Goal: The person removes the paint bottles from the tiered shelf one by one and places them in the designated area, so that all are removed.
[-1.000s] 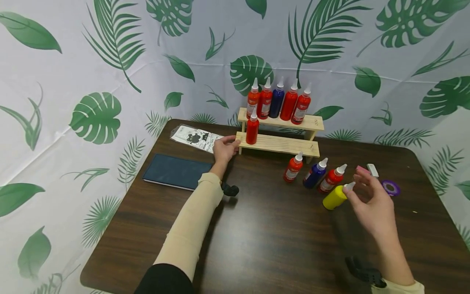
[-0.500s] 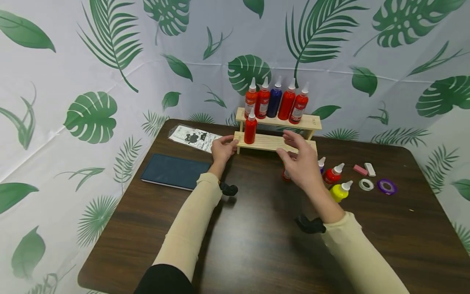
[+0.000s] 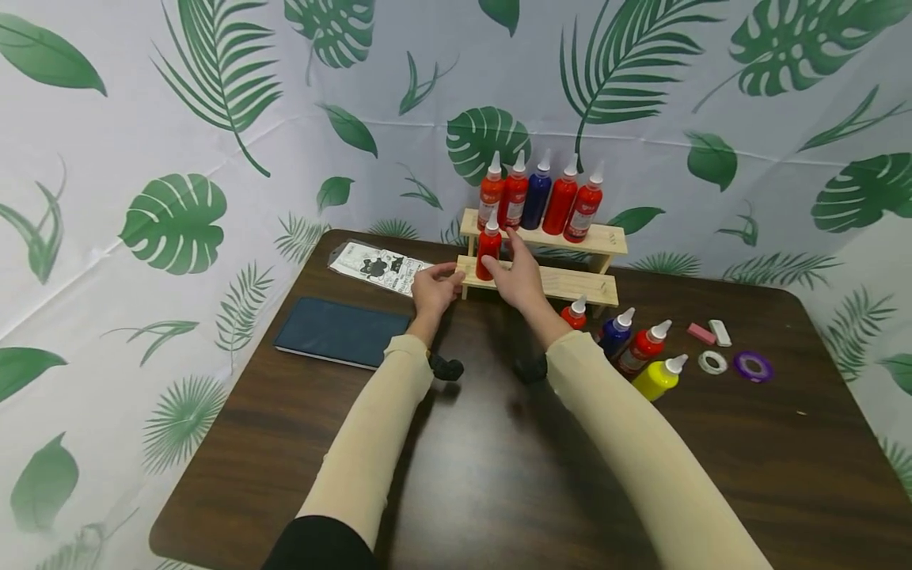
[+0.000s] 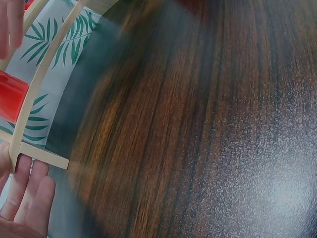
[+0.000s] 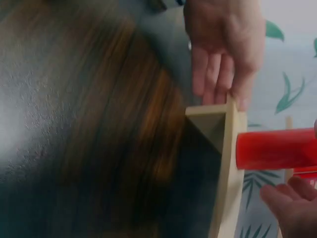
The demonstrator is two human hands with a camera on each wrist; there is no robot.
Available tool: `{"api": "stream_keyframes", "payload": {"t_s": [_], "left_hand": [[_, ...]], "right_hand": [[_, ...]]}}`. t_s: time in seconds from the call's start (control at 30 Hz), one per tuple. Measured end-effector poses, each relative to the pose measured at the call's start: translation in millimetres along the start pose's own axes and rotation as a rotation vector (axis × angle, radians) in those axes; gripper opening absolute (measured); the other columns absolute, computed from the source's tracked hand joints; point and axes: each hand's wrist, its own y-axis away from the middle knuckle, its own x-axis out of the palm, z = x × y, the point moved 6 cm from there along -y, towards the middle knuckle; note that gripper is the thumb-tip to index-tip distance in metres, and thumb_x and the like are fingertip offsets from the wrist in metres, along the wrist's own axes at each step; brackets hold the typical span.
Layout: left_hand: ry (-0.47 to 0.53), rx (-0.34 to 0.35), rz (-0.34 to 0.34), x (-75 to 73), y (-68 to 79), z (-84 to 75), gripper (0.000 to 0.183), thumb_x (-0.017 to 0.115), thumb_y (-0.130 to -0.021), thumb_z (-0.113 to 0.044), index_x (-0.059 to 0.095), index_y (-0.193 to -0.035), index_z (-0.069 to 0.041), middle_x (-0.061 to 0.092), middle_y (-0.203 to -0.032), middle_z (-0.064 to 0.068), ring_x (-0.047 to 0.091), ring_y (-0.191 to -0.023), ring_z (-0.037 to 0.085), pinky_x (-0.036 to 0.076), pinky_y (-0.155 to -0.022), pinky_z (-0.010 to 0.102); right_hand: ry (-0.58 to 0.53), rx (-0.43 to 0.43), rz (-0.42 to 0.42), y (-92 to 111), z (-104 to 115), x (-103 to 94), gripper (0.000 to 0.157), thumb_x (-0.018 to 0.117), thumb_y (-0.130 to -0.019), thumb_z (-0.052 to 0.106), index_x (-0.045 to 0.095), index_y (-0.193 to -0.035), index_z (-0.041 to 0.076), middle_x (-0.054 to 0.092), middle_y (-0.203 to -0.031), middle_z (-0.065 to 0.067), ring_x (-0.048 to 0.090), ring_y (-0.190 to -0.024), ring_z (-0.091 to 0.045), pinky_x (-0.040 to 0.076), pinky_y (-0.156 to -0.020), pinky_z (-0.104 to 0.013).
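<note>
My left hand (image 3: 436,291) pinches the left end of the two-tier wooden display stand (image 3: 570,283), thumb on top of the lower shelf and fingers beneath it. On that shelf, near its left end, stands a red paint bottle (image 3: 487,245) with a white nozzle cap. My right hand (image 3: 522,277) is at this bottle; its thumb overlaps the bottle's front in the head view. In the right wrist view, its fingertips (image 5: 272,196) are beside the bottle with a small gap. Several upright bottles, red, orange-red and one dark blue bottle (image 3: 537,198), line the upper shelf.
Right of the stand are a blue bottle (image 3: 614,336), red bottles (image 3: 641,352) and a yellow bottle (image 3: 655,381). Beyond lie a pink eraser (image 3: 701,333), white tape roll (image 3: 712,362) and purple tape roll (image 3: 753,366). At left are a dark notebook (image 3: 342,332) and a ruler packet (image 3: 374,266).
My right hand has left the yellow bottle and moved left across the table to the red bottle on the lower shelf. The left hand has kept its hold on the stand.
</note>
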Motion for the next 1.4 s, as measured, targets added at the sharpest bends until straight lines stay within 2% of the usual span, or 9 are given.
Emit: {"api": "stream_keyframes", "payload": {"t_s": [0.17,0.37,0.63,0.8,1.0,1.2,1.4], "left_hand": [[-0.010,-0.012,0.003,-0.9,-0.3,2.9,0.022,0.077,-0.082,-0.013,0.074,-0.103,-0.007,0.072,-0.082,0.014,0.071,-0.066,0.020,0.058,-0.060,0.033],[-0.007,-0.011,0.004,-1.0,-3.0,3.0,0.023,0.076,-0.082,-0.013,0.074,-0.104,-0.007,0.072,-0.081,0.014,0.071,-0.071,0.026,0.055,-0.055,0.027],[-0.015,-0.012,0.007,1.2,-3.9,3.0,0.023,0.077,-0.082,-0.013,0.074,-0.103,-0.007,0.072,-0.081,0.014,0.071,-0.072,0.027,0.053,-0.053,0.023],[-0.017,-0.012,0.011,0.6,-3.1,3.1,0.023,0.077,-0.081,-0.014,0.074,-0.103,-0.007,0.072,-0.081,0.015,0.071,-0.073,0.029,0.052,-0.051,0.023],[-0.022,0.028,0.000,-1.9,-2.2,1.2,0.023,0.076,-0.082,-0.014,0.074,-0.103,-0.006,0.072,-0.082,0.016,0.071,-0.072,0.029,0.054,-0.052,0.026],[-0.028,0.032,-0.002,-1.8,-1.6,1.5,0.021,0.076,-0.082,-0.014,0.074,-0.103,-0.008,0.072,-0.083,0.015,0.071,-0.069,0.024,0.056,-0.055,0.029],[-0.031,0.035,-0.001,-0.3,-2.6,1.2,0.022,0.076,-0.082,-0.014,0.074,-0.103,-0.008,0.072,-0.084,0.014,0.071,-0.070,0.024,0.055,-0.053,0.026]], "right_hand": [[0.008,0.033,0.024,-10,-1,8.2,0.066,0.059,-0.095,0.032,0.028,-0.150,0.015,0.042,-0.146,-0.013,0.041,-0.133,-0.029,0.031,-0.111,-0.046],[-0.027,0.031,-0.038,-14,0,11.4,0.052,0.059,-0.096,0.027,0.037,-0.141,0.013,0.050,-0.138,-0.011,0.048,-0.123,-0.025,0.036,-0.108,-0.043],[-0.127,-0.015,-0.075,3,2,3.0,0.051,0.061,-0.095,0.023,0.041,-0.140,0.010,0.053,-0.134,-0.014,0.052,-0.123,-0.026,0.041,-0.105,-0.040],[-0.213,-0.064,-0.061,34,10,-10.9,0.051,0.062,-0.094,0.021,0.043,-0.140,0.010,0.052,-0.134,-0.015,0.052,-0.122,-0.030,0.044,-0.102,-0.042],[-0.249,-0.086,-0.036,87,6,-35.4,0.048,0.063,-0.094,0.022,0.046,-0.137,0.009,0.053,-0.133,-0.014,0.054,-0.120,-0.030,0.045,-0.100,-0.045],[-0.189,-0.039,-0.037,144,-25,-53.9,0.050,0.063,-0.094,0.025,0.046,-0.138,0.008,0.053,-0.134,-0.015,0.054,-0.120,-0.033,0.043,-0.101,-0.049],[-0.035,0.028,-0.167,184,-62,-69.1,0.054,0.063,-0.093,0.024,0.044,-0.139,0.005,0.050,-0.138,-0.018,0.050,-0.124,-0.036,0.041,-0.101,-0.053]]}}
